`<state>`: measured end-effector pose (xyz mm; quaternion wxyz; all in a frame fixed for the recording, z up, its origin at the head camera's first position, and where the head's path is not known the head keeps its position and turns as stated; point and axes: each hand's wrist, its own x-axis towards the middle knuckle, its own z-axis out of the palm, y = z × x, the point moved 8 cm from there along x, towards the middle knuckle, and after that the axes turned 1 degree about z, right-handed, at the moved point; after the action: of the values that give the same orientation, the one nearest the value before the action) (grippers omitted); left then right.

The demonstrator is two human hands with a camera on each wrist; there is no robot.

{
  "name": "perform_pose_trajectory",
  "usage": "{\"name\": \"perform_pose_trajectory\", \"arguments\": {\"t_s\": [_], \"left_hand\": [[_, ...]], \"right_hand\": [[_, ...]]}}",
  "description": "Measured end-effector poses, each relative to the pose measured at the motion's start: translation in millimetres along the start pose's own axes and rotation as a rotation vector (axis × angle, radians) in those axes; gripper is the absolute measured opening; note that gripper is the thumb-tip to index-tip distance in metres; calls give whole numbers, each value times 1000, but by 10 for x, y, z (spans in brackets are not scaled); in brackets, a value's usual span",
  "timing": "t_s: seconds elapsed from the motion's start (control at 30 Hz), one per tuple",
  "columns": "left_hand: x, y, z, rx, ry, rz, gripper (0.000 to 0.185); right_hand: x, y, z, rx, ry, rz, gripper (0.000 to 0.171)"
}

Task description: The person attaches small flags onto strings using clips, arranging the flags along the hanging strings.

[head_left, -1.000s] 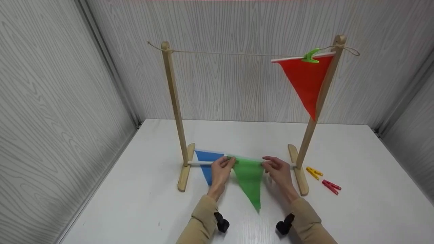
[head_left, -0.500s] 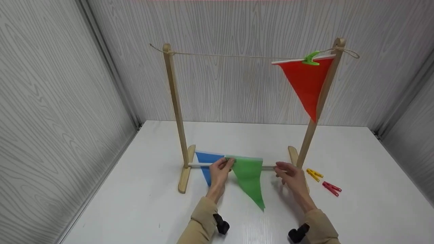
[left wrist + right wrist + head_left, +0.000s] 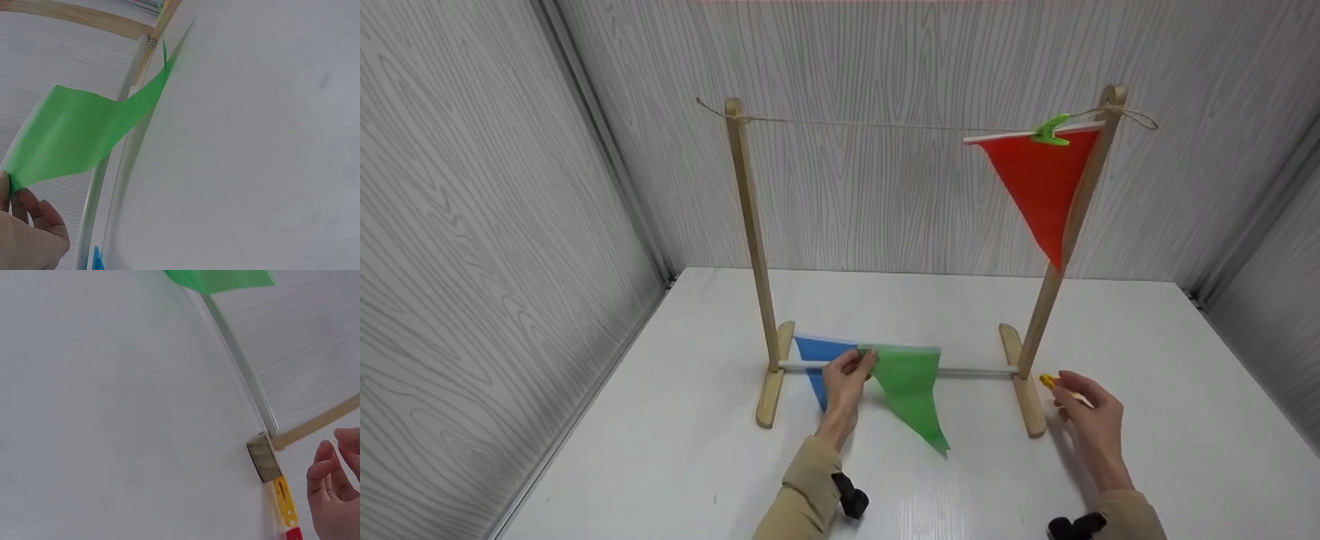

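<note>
My left hand (image 3: 846, 382) pinches the top left corner of a green triangular pennant (image 3: 910, 375). The pennant hangs from thumb and fingers in front of a white crossbar (image 3: 979, 371), its tip bent to the right. Behind that hand lies a blue pennant (image 3: 821, 349), partly covered. Over on the right, my right hand (image 3: 1093, 416) hovers by a yellow clothespin (image 3: 1046, 380), fingers loosely bent. In the right wrist view, a gap shows between those fingers and the yellow clothespin (image 3: 286, 502), and nothing is between them. A red clothespin (image 3: 293, 534) peeks in at the lower edge.
Two wooden posts (image 3: 751, 225) on feet carry a taut string (image 3: 885, 125). From its right end a red pennant (image 3: 1039, 180) hangs by a green clothespin (image 3: 1050, 131). Grey wood-grain panels (image 3: 885, 202) stand behind and at both sides of the white table (image 3: 660, 450).
My right hand has left the green pennant's right side and moved right to the yellow clothespin. The left hand keeps its pinch in place; the pennant's tip has swung slightly right and up.
</note>
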<state>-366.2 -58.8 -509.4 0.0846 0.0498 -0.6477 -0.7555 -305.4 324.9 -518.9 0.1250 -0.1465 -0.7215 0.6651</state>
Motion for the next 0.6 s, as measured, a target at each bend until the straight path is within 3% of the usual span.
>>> {"name": "perform_pose_trajectory", "arguments": {"t_s": [0.13, 0.3, 0.4, 0.6], "left_hand": [[-19, -2, 16, -8, -13, 9, 23], [-27, 2, 20, -19, -12, 2, 23], [-20, -2, 24, -22, -8, -7, 24], [-7, -13, 25, -19, -3, -11, 24]], "right_hand": [[-1, 38, -247, -20, 85, 17, 27], [-16, 103, -448, -78, 119, 80, 37], [-14, 141, -528, -89, 137, 116, 41], [29, 204, -605, -211, 138, 168, 50]]}}
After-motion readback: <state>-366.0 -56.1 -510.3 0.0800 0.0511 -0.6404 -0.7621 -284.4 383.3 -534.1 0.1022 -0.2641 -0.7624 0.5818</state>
